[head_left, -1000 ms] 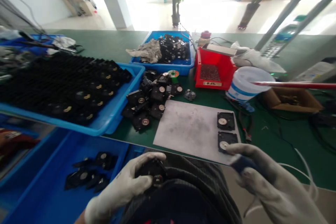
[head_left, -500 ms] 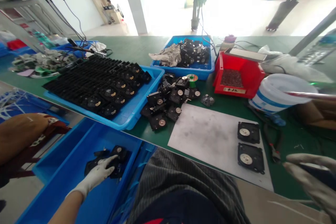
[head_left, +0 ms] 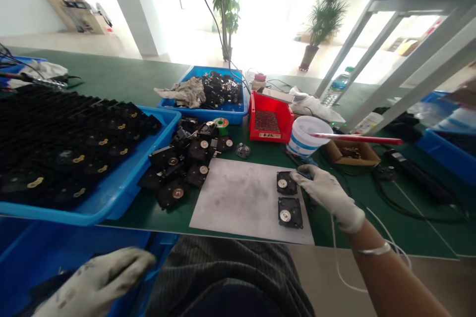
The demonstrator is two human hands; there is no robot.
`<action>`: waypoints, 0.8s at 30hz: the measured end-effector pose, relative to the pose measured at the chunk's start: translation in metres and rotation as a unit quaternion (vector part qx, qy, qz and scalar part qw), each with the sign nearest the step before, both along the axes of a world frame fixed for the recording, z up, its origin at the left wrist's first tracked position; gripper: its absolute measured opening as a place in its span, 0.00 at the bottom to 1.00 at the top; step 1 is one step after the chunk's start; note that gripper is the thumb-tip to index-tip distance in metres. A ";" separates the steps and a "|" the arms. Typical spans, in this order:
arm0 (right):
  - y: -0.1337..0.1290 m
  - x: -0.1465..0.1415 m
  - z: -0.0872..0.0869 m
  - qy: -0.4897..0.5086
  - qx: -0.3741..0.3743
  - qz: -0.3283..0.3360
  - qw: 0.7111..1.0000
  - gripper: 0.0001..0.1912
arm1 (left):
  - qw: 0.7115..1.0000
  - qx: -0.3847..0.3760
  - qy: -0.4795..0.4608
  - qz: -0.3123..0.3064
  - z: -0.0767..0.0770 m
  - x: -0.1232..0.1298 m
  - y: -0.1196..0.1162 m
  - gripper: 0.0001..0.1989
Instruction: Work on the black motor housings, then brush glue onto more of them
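Note:
My left hand (head_left: 98, 282), in a white glove, hangs over the blue bin (head_left: 78, 235) at the lower left. Its fingers and thumb lean together, slightly blurred, and nothing shows between them. My right hand (head_left: 327, 190), also gloved, pinches a small dark blue object (head_left: 305, 175) whose kind I cannot make out. Those fingertips are at the right edge of the upper black disc-drive mechanism (head_left: 286, 183). Just below it lies a second drive mechanism (head_left: 290, 212), its silver hub facing up. Both rest on a white sheet (head_left: 238, 198).
Loose black mechanisms (head_left: 178, 168) pile up left of the sheet, beside a blue tray (head_left: 122, 193) packed with more. Behind stand another blue tray (head_left: 238, 116), a red screw bin (head_left: 269, 136) and a white bucket (head_left: 307, 133). A cardboard box (head_left: 351, 158) and cables sit rightward.
My view has swung right. My left hand has drawn back from the mechanisms in the bin. The right hand has come from the table's right side to the upper mechanism on the sheet.

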State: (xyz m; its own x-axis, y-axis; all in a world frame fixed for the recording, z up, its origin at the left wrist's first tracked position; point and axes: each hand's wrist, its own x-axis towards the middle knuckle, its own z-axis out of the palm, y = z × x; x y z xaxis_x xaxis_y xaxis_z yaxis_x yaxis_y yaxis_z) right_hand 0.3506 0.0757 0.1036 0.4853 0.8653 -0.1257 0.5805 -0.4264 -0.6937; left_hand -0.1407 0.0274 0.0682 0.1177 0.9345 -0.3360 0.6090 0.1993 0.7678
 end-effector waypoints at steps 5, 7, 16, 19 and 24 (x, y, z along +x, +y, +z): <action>0.016 -0.001 0.003 0.052 -0.045 0.033 0.997 0.18 | 0.979 0.059 -0.135 -0.141 0.039 0.135 0.034 0.18; 0.016 -0.004 0.003 0.098 -0.045 0.047 0.993 0.17 | 0.966 0.036 -0.218 -0.135 0.037 0.179 0.054 0.19; -0.010 -0.032 0.036 0.190 0.114 0.037 0.974 0.29 | 0.915 0.018 -0.382 -0.131 0.043 0.272 0.076 0.23; -0.031 -0.046 0.051 0.181 0.152 0.034 0.971 0.30 | 0.887 0.024 -0.438 -0.145 0.054 0.267 0.061 0.21; -0.066 -0.069 0.063 0.187 0.123 0.086 0.971 0.25 | 0.907 0.141 -0.348 -0.191 0.062 0.233 0.039 0.20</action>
